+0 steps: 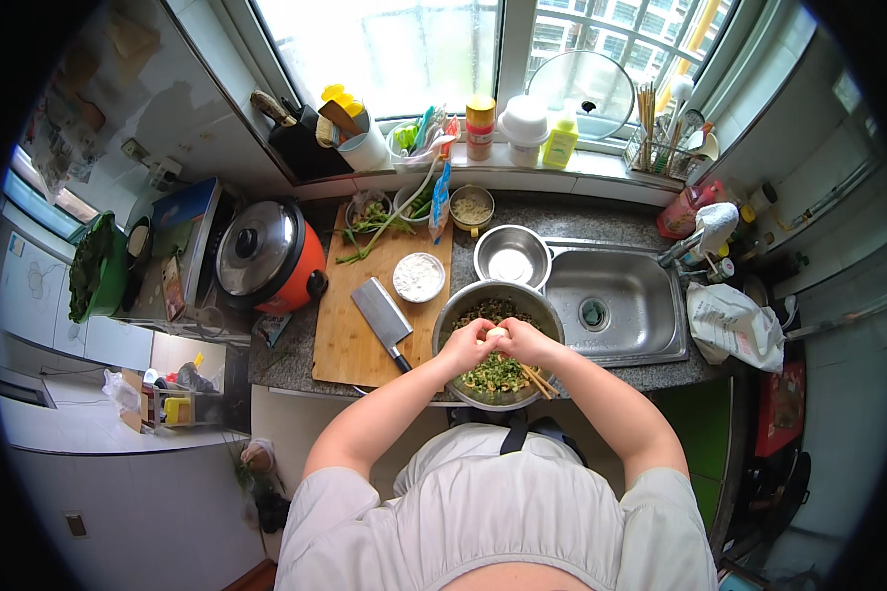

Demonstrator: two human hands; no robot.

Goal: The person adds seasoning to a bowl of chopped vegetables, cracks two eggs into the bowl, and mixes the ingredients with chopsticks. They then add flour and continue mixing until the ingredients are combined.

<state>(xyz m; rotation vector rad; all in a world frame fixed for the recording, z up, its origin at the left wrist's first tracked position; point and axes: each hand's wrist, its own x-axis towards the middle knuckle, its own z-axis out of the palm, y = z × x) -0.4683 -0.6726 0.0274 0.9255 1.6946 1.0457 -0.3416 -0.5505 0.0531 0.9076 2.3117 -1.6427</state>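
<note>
Both my left hand (468, 346) and my right hand (525, 342) grip a small pale rounded thing (497, 334), perhaps an egg; fingers hide much of it. Directly beneath them is a large stainless steel bowl (443, 314) with chopped greens (494, 375) at its near side and a darker chopped mixture (499, 309) at its far side. A pair of wooden chopsticks (539, 382) leans on the bowl's near right rim. To the left, a cleaver (383, 312) and a bowl of white powder (419, 277) lie on a wooden cutting board (340, 332).
Behind the large bowl stands a smaller metal bowl (512, 256). A steel sink (628, 295) is on the right, with a white plastic bag (735, 321) beyond it. An orange electric cooker (296, 266) flanks the board. Green stalks (373, 247) lie at the board's back.
</note>
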